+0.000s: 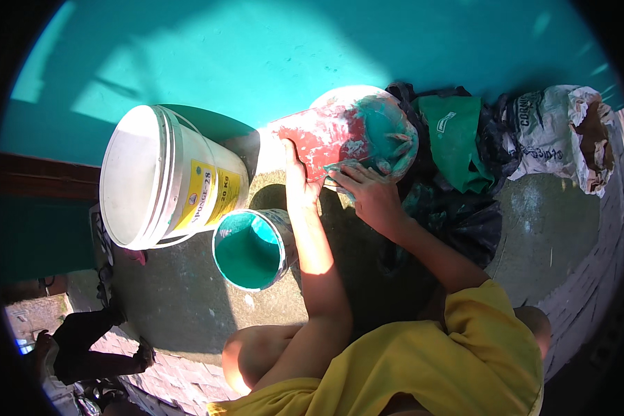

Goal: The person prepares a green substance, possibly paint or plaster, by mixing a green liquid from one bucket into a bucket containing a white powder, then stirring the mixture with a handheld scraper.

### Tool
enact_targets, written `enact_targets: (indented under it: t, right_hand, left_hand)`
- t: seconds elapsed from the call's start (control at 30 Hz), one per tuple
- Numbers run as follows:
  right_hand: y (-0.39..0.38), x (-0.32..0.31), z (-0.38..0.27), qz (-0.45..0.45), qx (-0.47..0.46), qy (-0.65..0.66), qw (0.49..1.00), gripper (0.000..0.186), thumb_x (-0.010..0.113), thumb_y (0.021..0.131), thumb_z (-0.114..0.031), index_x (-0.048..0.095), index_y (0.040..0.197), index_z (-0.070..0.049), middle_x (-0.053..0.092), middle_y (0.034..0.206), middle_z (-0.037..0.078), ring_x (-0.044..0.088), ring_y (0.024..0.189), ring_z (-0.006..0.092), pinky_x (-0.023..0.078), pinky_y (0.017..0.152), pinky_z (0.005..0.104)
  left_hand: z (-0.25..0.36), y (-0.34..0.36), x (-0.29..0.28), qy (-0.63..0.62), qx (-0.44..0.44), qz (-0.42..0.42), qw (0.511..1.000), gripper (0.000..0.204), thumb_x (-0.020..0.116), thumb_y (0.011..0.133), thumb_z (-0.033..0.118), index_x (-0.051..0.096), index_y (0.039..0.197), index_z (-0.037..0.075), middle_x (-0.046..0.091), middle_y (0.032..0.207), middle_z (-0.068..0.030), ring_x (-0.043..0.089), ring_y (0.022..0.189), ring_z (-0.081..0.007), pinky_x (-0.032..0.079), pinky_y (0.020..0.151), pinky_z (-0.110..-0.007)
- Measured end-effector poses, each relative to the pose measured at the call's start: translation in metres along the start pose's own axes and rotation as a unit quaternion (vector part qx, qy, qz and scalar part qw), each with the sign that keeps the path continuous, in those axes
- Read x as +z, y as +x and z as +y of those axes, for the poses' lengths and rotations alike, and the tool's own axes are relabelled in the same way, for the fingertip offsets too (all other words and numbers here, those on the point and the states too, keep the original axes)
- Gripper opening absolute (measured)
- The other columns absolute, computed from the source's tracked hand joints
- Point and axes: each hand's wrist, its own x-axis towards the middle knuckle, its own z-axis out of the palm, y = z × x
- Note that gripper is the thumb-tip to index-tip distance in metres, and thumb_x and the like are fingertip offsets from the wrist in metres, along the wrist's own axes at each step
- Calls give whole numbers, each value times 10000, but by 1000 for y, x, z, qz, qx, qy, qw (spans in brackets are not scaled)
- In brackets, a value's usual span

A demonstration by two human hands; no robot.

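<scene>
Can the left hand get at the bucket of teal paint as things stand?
Likely yes: the bucket is open beside the left forearm, nothing visibly blocking it, though the left hand is holding a red paint-smeared object.

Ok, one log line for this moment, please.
Left hand: holds paint-smeared red piece | Right hand: at the piece's lower-right edge | Nearby: open bucket, teal inside; large white bucket

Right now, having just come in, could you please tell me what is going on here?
A person in yellow holds a red, paint-smeared piece in the left hand, overlapping a round, teal-smeared tub in this view. The right hand is at the piece's lower edge; whether it grips anything is unclear. An open container of teal paint stands to the left, with a large white bucket beyond it.
</scene>
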Motion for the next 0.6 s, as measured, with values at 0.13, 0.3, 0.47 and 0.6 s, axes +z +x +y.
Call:
enact_targets:
  t: [0.13, 0.3, 0.47, 0.6]
  right_hand:
    - [2, -13, 20, 25, 5, 27, 999, 415, 600, 794, -99, 602, 1205, -157, 649, 1109, 99, 613, 1035, 295, 492, 844, 452]
    - [9, -26, 35, -39, -11, 39, 998, 621, 549, 681, 91, 603, 1235, -185, 614, 1208, 114, 588, 1106, 309, 496, 913, 405]
    - [7, -26, 37, -12, -26, 23, 999, 592, 523, 678, 98, 623, 1199, -166, 626, 1180, 98, 591, 1088, 297, 495, 904, 412]
    - [12, -48, 42, -12, -36, -17, 999, 564, 541, 689, 88, 627, 1187, -165, 627, 1170, 73, 592, 1063, 288, 478, 921, 403]
  left_hand:
    - [4, -9, 4, -85, -44, -48, 994, 611, 391, 960, 547, 416, 1343, 72, 531, 1303, -136, 556, 1151, -294, 481, 946, -490]
    - [1, -2, -5, -56, -11, -29, 998, 607, 350, 976, 524, 352, 1385, 76, 482, 1351, -163, 514, 1208, -318, 458, 977, -528]
    - [1, -9, 6, -61, -10, -42, 997, 611, 387, 966, 522, 367, 1372, 66, 495, 1341, -153, 532, 1187, -304, 463, 974, -512]
    - [-4, 0, 5, -30, -21, -78, 996, 360, 514, 966, 276, 509, 1237, 40, 618, 1156, -128, 632, 1003, -245, 515, 890, -435]
